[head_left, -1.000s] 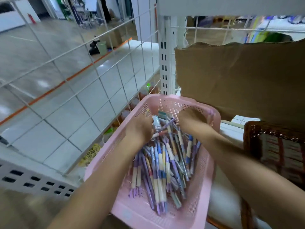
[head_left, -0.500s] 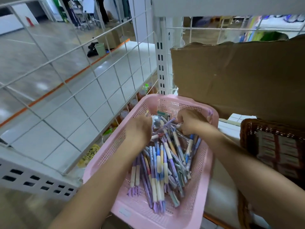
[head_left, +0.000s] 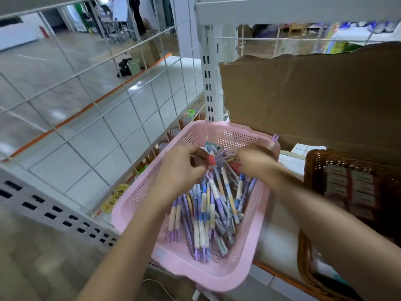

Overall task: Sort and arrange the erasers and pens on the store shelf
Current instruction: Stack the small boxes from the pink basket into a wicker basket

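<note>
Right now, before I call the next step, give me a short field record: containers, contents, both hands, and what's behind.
Main container: pink basket, perforated walls
Contents: pens, a loose pile lying mostly lengthwise
Left hand: at the far end of the pile, fingers curled into the pens; grip too blurred to read
Right hand: at the same far end, apart from the left; grip also blurred
Neighbour on the right: brown wicker basket holding small packs
Behind: cardboard sheet, standing upright

Shop, white slotted shelving (head_left: 208,83), pink basket (head_left: 138,192) of pens (head_left: 208,205)
</note>
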A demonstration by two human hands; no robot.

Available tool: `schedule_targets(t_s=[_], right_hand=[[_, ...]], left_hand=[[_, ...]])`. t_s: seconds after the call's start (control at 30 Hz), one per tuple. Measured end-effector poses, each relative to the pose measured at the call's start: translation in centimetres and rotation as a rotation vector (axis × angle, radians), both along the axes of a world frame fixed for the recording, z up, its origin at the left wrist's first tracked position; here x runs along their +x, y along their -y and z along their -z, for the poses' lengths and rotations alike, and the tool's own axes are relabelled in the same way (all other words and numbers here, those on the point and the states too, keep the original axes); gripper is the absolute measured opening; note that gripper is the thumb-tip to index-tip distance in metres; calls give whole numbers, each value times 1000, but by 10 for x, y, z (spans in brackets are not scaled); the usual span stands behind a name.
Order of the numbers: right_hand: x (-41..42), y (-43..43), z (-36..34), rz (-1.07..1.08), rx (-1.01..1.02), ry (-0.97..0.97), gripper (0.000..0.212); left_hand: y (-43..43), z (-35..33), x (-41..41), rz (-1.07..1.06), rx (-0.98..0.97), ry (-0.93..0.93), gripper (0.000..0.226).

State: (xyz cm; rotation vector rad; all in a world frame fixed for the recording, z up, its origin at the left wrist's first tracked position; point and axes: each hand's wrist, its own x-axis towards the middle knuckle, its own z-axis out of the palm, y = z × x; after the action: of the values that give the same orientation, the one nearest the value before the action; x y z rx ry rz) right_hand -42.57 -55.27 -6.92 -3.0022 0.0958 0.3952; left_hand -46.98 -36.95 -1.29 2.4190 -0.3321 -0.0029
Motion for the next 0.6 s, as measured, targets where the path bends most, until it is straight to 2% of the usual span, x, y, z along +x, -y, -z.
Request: schedule_targets(t_s=[0.07,0.2,0.3,0.33,0.43,0.53,0.6], right_hand=[[2,-2,4,18,-18,4,21],[3,-4,7,85,69,-6,15],[1,-5,8,67,-2,67,14],[0,-5,9,60,-17,80,15],[-6,-7,6,18,-18,67,8],[-6,-7,6,-57,-5,-36,3],[-6,-6,4,-94,27,-94,9]], left_hand=[[-3,2,-10,-26,-119,-29,18],[-9,6,-24,-69,-359,-105,23],[-14,6,-33,-137,-535,-164,7],[-16,7,-36,-161,-570,-186,14],[-17,11,-43,-210,-582,-255,32],[-15,18,-49,-217,-537,-251,38],[-10,21,-52,-196,-519,-238,40]])
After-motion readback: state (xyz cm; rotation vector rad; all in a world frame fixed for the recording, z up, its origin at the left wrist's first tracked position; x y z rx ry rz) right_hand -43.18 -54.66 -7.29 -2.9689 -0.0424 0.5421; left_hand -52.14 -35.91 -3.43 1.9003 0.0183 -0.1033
